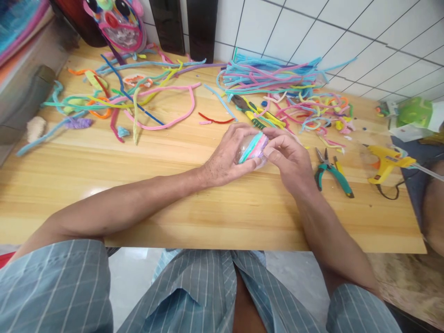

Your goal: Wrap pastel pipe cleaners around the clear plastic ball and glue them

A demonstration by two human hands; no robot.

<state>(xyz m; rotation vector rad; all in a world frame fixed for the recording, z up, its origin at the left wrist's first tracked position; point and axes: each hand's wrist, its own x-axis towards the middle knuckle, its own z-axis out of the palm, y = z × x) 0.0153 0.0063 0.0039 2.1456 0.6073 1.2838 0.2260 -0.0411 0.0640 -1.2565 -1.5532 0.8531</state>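
The bundle of pipe cleaners is a small, rounded wad of fuzzy strands packed side by side in bands: teal on the left, then pale pink, deeper pink, and purple on the right. The bands slant from near-left to far-right. Something clear and glossy seems to wrap its underside, but what it is cannot be told. The left hand and the right hand pinch it between them, fingertips covering both ends. It sits over the middle of the bench, slightly right of centre and nearer the far edge; whether it touches the wood cannot be told.
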